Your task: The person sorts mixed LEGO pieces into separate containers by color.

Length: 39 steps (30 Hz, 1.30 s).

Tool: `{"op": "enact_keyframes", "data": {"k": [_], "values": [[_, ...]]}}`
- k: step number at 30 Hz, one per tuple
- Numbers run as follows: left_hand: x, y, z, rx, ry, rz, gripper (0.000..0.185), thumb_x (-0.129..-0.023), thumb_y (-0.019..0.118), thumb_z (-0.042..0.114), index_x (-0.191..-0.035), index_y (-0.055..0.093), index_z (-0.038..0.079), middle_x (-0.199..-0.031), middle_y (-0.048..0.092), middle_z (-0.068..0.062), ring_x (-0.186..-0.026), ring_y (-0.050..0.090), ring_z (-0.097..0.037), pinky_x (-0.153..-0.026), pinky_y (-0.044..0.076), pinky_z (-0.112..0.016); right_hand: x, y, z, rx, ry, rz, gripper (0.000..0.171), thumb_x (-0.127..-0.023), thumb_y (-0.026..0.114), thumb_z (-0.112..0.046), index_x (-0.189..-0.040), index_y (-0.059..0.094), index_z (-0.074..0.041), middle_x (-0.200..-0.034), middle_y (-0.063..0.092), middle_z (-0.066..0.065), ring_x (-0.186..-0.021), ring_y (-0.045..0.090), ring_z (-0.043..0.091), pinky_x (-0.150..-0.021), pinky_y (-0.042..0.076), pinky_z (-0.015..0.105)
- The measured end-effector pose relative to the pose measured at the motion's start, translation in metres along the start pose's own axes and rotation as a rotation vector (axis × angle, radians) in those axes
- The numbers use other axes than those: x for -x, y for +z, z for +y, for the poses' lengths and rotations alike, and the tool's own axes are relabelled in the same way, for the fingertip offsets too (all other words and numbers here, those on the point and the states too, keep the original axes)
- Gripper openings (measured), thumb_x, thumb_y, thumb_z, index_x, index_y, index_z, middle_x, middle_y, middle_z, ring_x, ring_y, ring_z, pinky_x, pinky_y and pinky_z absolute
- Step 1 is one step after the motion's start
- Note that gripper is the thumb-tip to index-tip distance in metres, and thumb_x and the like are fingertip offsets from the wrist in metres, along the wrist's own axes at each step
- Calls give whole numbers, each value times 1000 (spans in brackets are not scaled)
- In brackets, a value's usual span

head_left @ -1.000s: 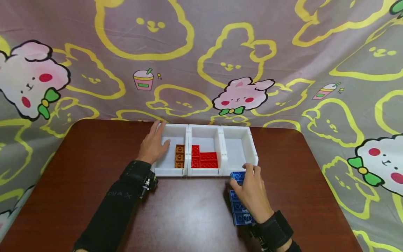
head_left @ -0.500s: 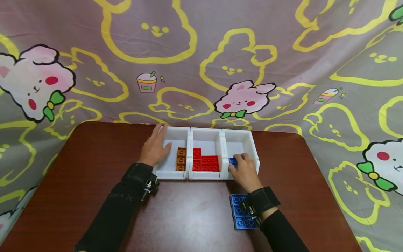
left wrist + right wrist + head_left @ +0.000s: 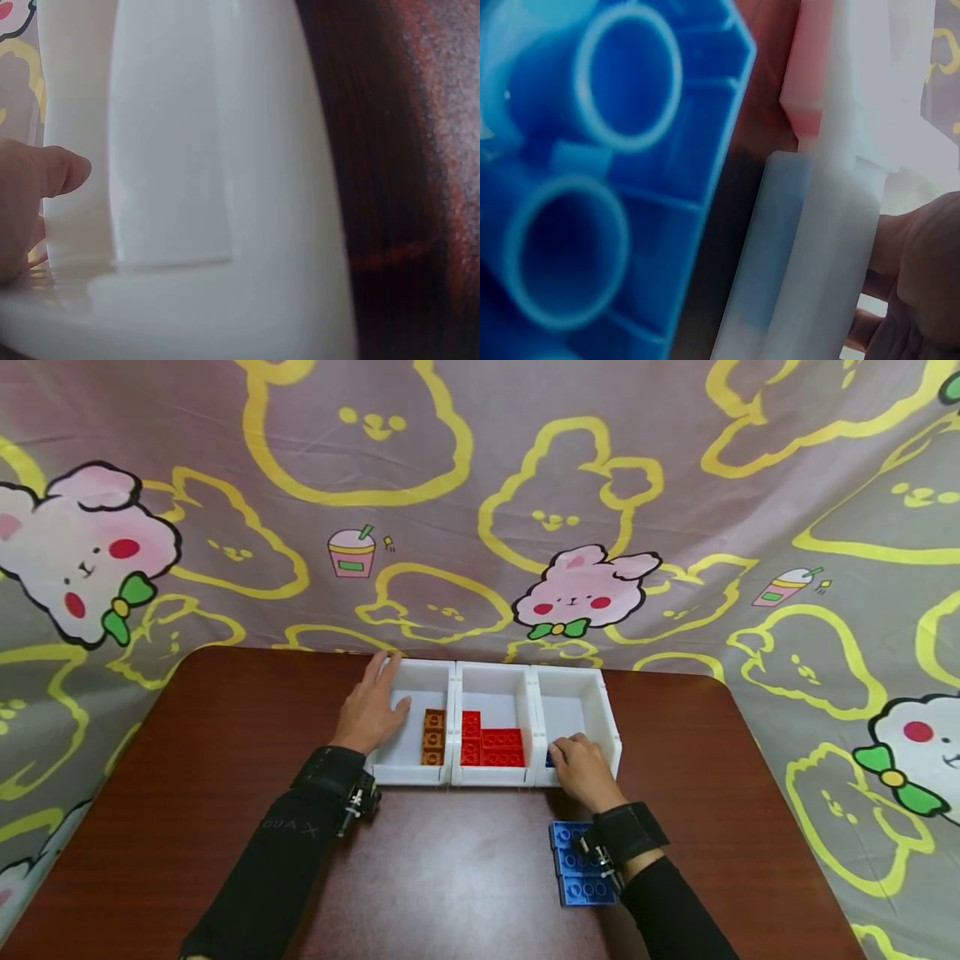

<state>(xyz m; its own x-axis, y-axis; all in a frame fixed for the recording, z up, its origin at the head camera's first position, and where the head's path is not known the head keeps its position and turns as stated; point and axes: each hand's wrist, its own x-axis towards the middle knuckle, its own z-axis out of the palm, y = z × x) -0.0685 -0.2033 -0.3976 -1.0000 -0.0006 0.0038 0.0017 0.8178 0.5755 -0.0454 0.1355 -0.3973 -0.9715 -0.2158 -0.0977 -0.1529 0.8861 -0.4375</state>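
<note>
My left hand (image 3: 367,710) rests at the left side of the left white box (image 3: 411,774), fingers extended along its rim. Its thumb (image 3: 64,171) reaches over the wall, as the left wrist view shows. In the near-left corner of the right white box (image 3: 611,727), my right hand (image 3: 588,772) holds a blue toy brick (image 3: 550,760) with bent fingers; most of that brick is hidden. Several more blue bricks (image 3: 587,891) lie studs down in a column on the table, partly under the right wrist. They appear large and close in the right wrist view.
Three white boxes stand side by side at the table's back. Brown bricks (image 3: 433,739) line the right wall of the left box. Red bricks (image 3: 502,747) sit in the near part of the middle box (image 3: 491,776). A patterned curtain (image 3: 420,527) hangs behind the table (image 3: 450,877).
My right hand has carried a blue brick from in front of the right box into it, then lowered it to the near-left corner. My left hand has stayed at the left box.
</note>
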Motion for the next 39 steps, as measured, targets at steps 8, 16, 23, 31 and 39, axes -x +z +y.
{"op": "enact_keyframes", "data": {"k": [8,16,23,31,39], "values": [[-1,0,0,-1,-3,2,75,-105,60,21,-168,20,11,-175,13,-16,-130,52,-54,-99,46,-67,4,-4,0,13,-54,-3,26,-107,52,-9,-113,73,4,-110,71,23,-106,66,43,-95,50,56],[1,0,2,3,-1,-7,75,-105,59,21,-168,20,10,-175,13,-16,-133,50,-54,-101,45,-67,39,-16,-9,41,-56,141,28,-102,63,-9,-125,68,6,-120,67,29,-113,63,50,-98,50,64],[1,-2,3,4,-6,-8,75,-105,59,20,-168,20,10,-175,13,-17,-134,49,-54,-103,44,-68,89,-13,-19,162,79,80,49,-92,81,-34,-118,66,4,-110,63,30,-90,63,46,-77,54,64],[0,2,-1,-6,-18,-22,75,-105,59,21,-168,19,10,-175,11,-16,-132,51,-54,-102,45,-66,100,11,-20,160,234,-63,59,-86,85,-42,-122,67,2,-111,60,25,-92,61,39,-84,56,61],[0,0,-1,11,-3,-5,75,-105,59,21,-168,19,10,-175,12,-16,-137,48,-54,-106,43,-68,86,-12,-31,92,151,120,45,-88,82,-28,-117,71,5,-114,67,25,-95,63,39,-82,58,60]]}}
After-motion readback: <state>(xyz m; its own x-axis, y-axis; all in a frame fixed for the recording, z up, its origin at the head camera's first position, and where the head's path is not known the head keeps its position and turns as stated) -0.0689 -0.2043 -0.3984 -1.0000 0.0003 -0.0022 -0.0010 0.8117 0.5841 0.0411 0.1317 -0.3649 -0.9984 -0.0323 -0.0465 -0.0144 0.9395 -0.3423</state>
